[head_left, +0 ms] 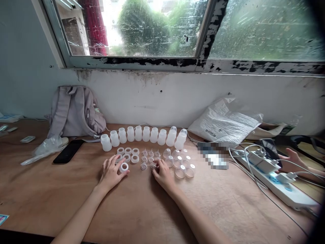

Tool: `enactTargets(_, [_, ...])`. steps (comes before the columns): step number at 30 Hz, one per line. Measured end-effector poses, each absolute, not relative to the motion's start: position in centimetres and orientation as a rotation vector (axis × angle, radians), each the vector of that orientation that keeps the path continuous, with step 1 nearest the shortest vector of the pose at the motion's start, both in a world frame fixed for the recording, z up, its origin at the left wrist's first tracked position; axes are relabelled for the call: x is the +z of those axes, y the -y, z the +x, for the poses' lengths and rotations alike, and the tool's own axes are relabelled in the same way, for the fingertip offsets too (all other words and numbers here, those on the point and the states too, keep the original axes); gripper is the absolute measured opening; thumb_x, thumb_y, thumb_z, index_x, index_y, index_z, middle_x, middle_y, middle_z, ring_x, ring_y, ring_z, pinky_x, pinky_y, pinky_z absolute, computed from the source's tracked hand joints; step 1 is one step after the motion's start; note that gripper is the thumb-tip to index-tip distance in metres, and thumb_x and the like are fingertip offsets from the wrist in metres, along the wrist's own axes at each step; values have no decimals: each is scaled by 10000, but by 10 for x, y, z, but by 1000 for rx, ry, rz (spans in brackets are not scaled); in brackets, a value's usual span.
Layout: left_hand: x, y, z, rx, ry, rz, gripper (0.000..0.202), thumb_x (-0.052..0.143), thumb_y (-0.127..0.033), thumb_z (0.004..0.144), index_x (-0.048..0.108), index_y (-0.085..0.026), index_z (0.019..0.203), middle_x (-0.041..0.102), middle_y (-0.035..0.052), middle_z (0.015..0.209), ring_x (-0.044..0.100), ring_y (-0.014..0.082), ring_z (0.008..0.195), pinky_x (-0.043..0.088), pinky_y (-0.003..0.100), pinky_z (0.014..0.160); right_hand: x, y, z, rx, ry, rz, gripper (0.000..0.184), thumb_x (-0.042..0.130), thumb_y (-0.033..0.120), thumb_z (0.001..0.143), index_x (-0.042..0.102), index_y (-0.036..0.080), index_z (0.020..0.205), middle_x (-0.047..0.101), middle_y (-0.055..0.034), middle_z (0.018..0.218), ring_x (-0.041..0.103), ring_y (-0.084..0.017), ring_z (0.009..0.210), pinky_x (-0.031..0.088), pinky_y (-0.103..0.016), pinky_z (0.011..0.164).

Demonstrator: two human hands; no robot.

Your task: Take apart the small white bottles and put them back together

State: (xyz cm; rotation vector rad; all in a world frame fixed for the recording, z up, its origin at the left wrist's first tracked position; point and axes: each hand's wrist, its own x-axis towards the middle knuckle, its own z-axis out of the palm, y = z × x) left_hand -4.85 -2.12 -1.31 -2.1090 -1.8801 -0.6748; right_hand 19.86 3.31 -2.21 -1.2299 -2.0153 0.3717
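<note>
My left hand (111, 173) is closed on a white bottle collar ring (124, 167), pinched between thumb and fingers and tilted up. Beside it several more collar rings (135, 151) lie on the table. My right hand (163, 174) has its fingertips closed around a clear bottle nipple (152, 167), partly hidden by the fingers. More nipples (144, 159) lie in short rows between the hands. To the right of my right hand are several clear dome caps (180, 171). Behind all these, frosted baby bottles (146, 134) stand upright in a curved row; two on the right, including one bottle (180, 139), are capped.
A wooden table (132, 210) holds everything. At the left are a grey backpack (73, 112), a plastic bag (47, 149) and a black phone (68, 151). A silver mailer bag (223, 122), a power strip (291, 193) with cables and another person's hand (291, 162) are at the right.
</note>
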Motion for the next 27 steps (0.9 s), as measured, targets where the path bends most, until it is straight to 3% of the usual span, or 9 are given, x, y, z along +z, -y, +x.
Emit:
enactTargets(5, [-19,20,-47,-577,1958,-2111,535,426,-533,755,408,-297,1235,341,89,1338,261,292,1227,152,547,962,-19,-32,199,382,2054,-1171,238,430,143,709,494,180,934,524,-47,815,512,-175,760,430,-300,687])
enactTargets(12, [-20,19,-47,-579,2022,-2120,567,390,-514,778,332,-267,1286,321,84,1354,232,273,1246,143,525,983,-20,-32,200,373,2060,-1141,284,431,103,689,495,185,954,520,-39,794,513,-172,765,427,-287,675])
enactTargets(20, [-22,18,-49,-630,2026,-2140,599,407,-499,775,300,-230,1299,324,103,1349,255,262,1237,186,486,991,-20,-33,199,329,2082,-1161,175,460,187,753,506,182,922,536,-41,770,517,-173,727,427,-286,653])
enactTargets(27, [-21,17,-48,-703,1938,-2159,583,417,-462,786,289,-209,1295,295,107,1358,224,252,1254,266,426,978,-20,-32,199,342,2065,-1166,200,462,219,767,508,194,960,541,-42,793,524,-177,751,430,-295,675])
